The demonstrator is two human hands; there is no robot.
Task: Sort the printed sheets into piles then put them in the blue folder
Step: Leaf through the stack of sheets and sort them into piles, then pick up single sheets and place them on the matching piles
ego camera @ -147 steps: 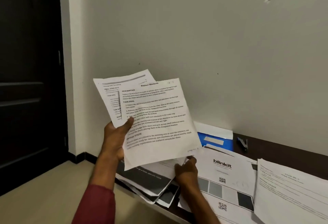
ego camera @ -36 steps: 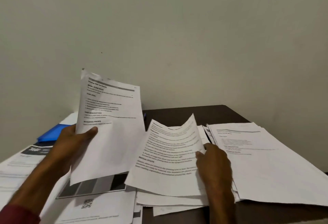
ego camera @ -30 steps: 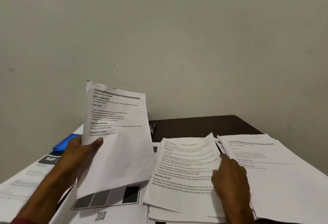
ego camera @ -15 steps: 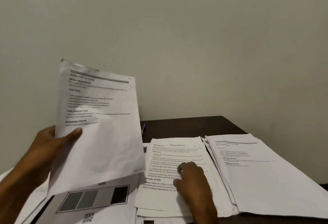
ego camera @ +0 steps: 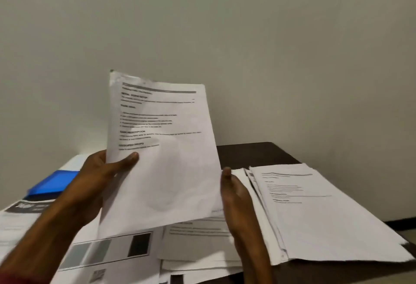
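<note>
- The left hand grips one printed sheet by its left edge. The thumb lies across the front and the other fingers are hidden behind the paper.
- This printed sheet is held up in the air, almost upright, above the papers on the tabletop.
- It is white and a little wavy. It has a grey bar along the top, short lines of black writing in the top half, and a blank bottom half.
- One bold heading reads "REQUIRED PROPS". The other writing is too blurry to read.
- The right hand is at the sheet's lower right edge with the thumb pointing up. I cannot tell if it is pinching the paper or only touching it.
- The blue folder lies flat at the far left of the tabletop, with a white page over its back end.
- A right pile of white sheets lies just beside the right hand. Its top page has the same kind of grey bar and short lines.
- A middle pile lies under the held sheet, with a few blurry lines showing.
- In front of the left hand lies a page with grey and black boxes and a small square code below them.
- At the far left a page with a dark banner has white letters too blurry to read.
- A plain pale wall stands behind the dark brown tabletop.
</note>
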